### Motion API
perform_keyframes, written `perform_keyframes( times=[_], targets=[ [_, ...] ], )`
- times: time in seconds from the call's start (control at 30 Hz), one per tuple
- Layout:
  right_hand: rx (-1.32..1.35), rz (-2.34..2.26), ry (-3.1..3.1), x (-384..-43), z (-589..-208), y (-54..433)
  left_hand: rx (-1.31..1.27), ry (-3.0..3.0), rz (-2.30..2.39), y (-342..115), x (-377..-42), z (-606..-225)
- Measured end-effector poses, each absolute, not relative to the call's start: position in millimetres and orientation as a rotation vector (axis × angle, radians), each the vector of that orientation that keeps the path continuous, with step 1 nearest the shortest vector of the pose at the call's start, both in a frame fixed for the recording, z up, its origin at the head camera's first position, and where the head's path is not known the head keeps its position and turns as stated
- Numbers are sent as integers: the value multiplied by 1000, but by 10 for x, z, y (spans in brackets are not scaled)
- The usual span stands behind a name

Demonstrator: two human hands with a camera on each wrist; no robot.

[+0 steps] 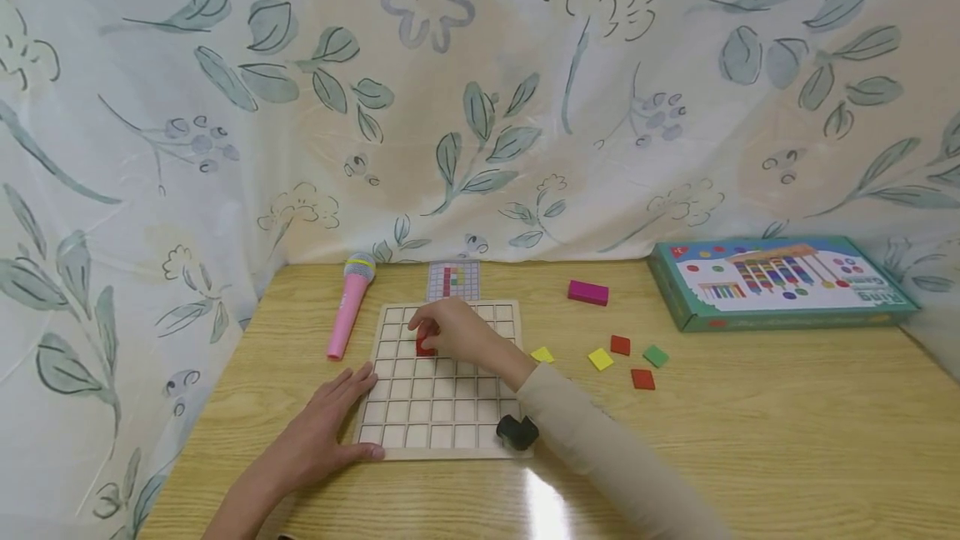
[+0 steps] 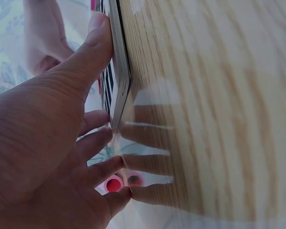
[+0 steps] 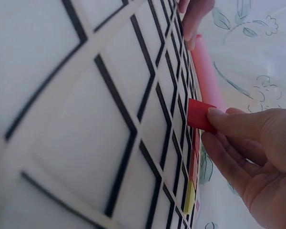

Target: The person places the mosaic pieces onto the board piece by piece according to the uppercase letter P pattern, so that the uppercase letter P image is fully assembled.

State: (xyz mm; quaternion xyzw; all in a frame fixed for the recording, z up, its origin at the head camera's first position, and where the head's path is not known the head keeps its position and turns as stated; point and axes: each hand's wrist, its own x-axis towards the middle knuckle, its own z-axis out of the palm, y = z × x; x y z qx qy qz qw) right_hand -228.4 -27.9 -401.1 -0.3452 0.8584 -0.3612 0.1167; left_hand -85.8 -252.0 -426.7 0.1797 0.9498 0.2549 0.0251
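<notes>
A wooden grid board [image 1: 420, 413] lies on the table. My right hand [image 1: 459, 330] pinches a red square tile [image 3: 200, 115] between thumb and fingers, over the board's upper left cells. Past that tile, the right wrist view shows a yellow tile [image 3: 188, 196] and some red in the grid; the hand covers this part in the head view. My left hand [image 1: 318, 425] rests at the board's left side, fingers extended along the edge and thumb on the front left corner.
Behind the board lies a printed pattern card [image 1: 453, 280]. A pink toy microphone [image 1: 350, 307] is to the left. Loose red [image 1: 642, 379], yellow [image 1: 600, 359] and green tiles [image 1: 656, 356], a magenta block [image 1: 588, 292] and a game box [image 1: 783, 282] are on the right.
</notes>
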Motion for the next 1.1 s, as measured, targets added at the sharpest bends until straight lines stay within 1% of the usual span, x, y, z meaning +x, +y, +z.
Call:
perform_keyframes(
  times=[0.2,0.67,0.77,0.93,1.1],
  targets=[
    [-962,-1020,2561,-2298,-4054,-317,546,2933,783,-2524,-864,-4264],
    [-983,-1041,2526,-2293,-4108,-289,548,2923,775,-2521,-864,-4269],
    [-1013,-1017,2514,-2283,-4045,-221,550,2922,779,-2521,-859,-4270],
    [-1073,-979,2516,-2258,-3822,-7,554,2934,790,-2526,-861,-4270],
    [-1015,-937,2556,-2249,-3699,334,556,2926,786,-2543,-864,-4277]
  ],
)
